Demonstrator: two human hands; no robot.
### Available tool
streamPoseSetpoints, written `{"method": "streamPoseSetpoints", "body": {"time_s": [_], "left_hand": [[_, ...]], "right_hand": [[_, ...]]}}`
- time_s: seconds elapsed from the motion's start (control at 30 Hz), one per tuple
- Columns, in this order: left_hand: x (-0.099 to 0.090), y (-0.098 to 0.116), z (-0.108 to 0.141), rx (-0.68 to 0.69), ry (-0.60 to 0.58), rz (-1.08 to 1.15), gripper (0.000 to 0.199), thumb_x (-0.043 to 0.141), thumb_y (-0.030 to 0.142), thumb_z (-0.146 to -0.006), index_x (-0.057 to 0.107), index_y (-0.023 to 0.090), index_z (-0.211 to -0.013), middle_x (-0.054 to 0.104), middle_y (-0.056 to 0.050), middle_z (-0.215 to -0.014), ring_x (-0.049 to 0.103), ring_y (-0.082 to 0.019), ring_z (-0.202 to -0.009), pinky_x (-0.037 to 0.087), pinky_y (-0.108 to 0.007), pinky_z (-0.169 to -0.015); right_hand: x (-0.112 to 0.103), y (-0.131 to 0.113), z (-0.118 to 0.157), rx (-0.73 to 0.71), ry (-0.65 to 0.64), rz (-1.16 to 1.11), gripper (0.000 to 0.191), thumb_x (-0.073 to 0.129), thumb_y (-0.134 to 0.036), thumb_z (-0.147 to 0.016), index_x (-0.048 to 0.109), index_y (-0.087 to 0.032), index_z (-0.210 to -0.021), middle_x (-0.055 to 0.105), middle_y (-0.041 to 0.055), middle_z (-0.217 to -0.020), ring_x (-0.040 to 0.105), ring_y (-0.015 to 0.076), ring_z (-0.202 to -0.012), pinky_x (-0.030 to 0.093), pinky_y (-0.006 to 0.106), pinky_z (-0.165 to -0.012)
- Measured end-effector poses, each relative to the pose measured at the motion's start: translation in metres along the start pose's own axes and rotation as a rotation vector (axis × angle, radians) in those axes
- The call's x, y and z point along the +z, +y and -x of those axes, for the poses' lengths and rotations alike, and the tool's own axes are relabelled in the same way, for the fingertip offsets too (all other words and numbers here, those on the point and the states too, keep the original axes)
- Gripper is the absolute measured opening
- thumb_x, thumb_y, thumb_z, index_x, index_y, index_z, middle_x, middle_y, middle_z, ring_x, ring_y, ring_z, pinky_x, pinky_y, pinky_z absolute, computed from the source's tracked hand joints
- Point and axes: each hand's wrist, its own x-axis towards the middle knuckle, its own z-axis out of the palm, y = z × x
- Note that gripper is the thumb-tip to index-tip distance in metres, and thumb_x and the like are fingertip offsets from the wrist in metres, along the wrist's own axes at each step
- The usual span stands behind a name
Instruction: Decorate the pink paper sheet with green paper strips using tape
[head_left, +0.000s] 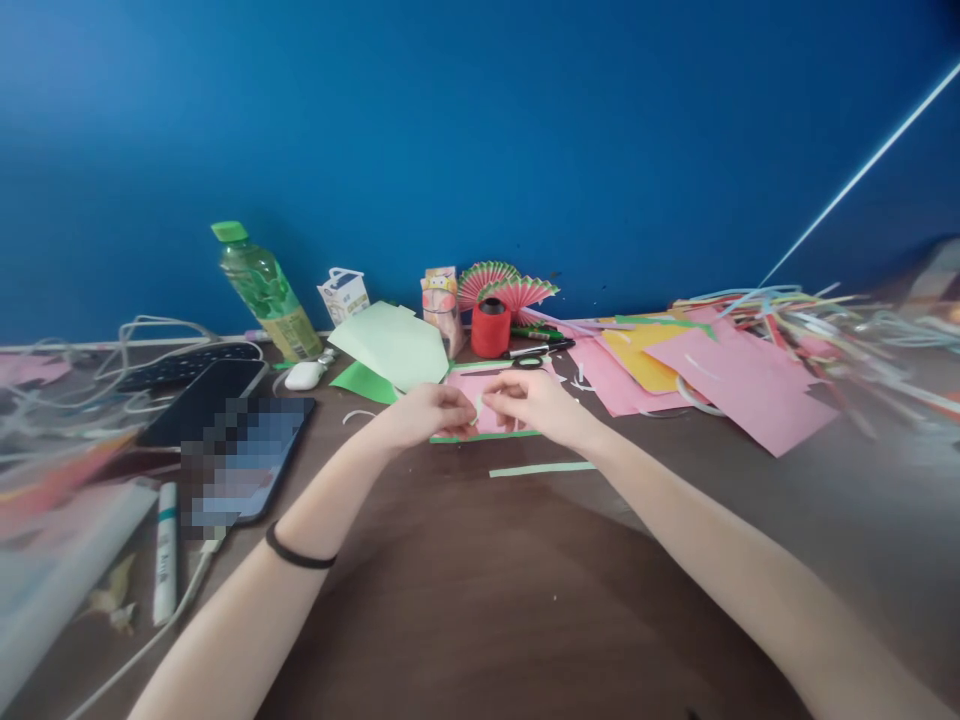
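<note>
My left hand (431, 412) and my right hand (536, 405) meet over a pink paper sheet (495, 384) with green edges on the dark table. The fingertips of both hands are pinched close together. Between them shows a small pale green paper strip (478, 404), partly hidden by the fingers. Nearer to me, a longer light green paper strip (540, 468) lies flat, one end passing under my right wrist. Just behind the sheet are black-handled scissors (529, 362) and a pen (536, 349).
A red tape roll (490, 330), pink-green paper fans (517, 290) and a leaning green-capped bottle (268, 295) stand by the blue wall. Pale green paper (390, 342) is at left, pink sheets (739, 375) at right. Two phones (274, 455), a marker (166, 555) and cables lie left.
</note>
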Motion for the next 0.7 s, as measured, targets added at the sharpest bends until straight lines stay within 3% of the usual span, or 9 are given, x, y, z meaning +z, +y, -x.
{"method": "streamPoseSetpoints", "body": {"time_s": [0.1, 0.17, 0.37, 0.53, 0.7], "left_hand": [[-0.007, 0.001, 0.004, -0.025, -0.192, -0.274, 0.015, 0.052, 0.029, -0.069, 0.057, 0.015, -0.073, 0.065, -0.003, -0.071, 0.060, -0.014, -0.068, 0.046, -0.026, -0.067], [-0.007, -0.001, 0.005, -0.047, -0.283, -0.448, 0.014, 0.049, 0.025, -0.068, 0.058, 0.015, -0.071, 0.064, -0.002, -0.068, 0.058, -0.014, -0.065, 0.044, -0.024, -0.062], [0.003, -0.005, 0.004, -0.100, -0.317, -0.685, 0.019, 0.048, 0.030, -0.066, 0.060, 0.015, -0.069, 0.062, -0.003, -0.062, 0.055, -0.014, -0.058, 0.038, -0.023, -0.052], [0.006, -0.001, 0.004, -0.106, -0.263, -0.732, 0.023, 0.050, 0.036, -0.066, 0.062, 0.016, -0.068, 0.064, -0.003, -0.065, 0.054, -0.015, -0.060, 0.036, -0.023, -0.053], [0.007, -0.002, 0.004, -0.127, -0.232, -0.792, 0.025, 0.051, 0.040, -0.066, 0.061, 0.017, -0.066, 0.064, -0.002, -0.066, 0.053, -0.015, -0.060, 0.033, -0.023, -0.051]], "right_hand": [[-0.008, 0.003, 0.004, 0.116, -0.277, 0.260, 0.025, 0.057, -0.041, -0.073, 0.055, -0.016, -0.071, 0.051, -0.0032, -0.054, 0.047, 0.0084, -0.046, 0.035, 0.021, -0.047], [-0.011, 0.006, 0.007, 0.143, -0.369, 0.432, 0.028, 0.061, -0.043, -0.069, 0.054, -0.016, -0.064, 0.052, -0.0026, -0.056, 0.046, 0.0084, -0.049, 0.032, 0.021, -0.046], [-0.004, 0.020, 0.003, 0.145, -0.324, 0.736, 0.033, 0.064, -0.048, -0.064, 0.052, -0.018, -0.057, 0.054, -0.0022, -0.057, 0.045, 0.0102, -0.052, 0.026, 0.023, -0.047], [-0.002, 0.024, 0.001, 0.121, -0.292, 0.752, 0.035, 0.063, -0.050, -0.064, 0.051, -0.018, -0.057, 0.054, -0.0020, -0.056, 0.044, 0.0103, -0.051, 0.024, 0.023, -0.048], [-0.001, 0.024, 0.002, 0.108, -0.338, 0.734, 0.037, 0.063, -0.052, -0.064, 0.051, -0.018, -0.057, 0.054, -0.0025, -0.056, 0.044, 0.0103, -0.052, 0.024, 0.023, -0.048]]}}
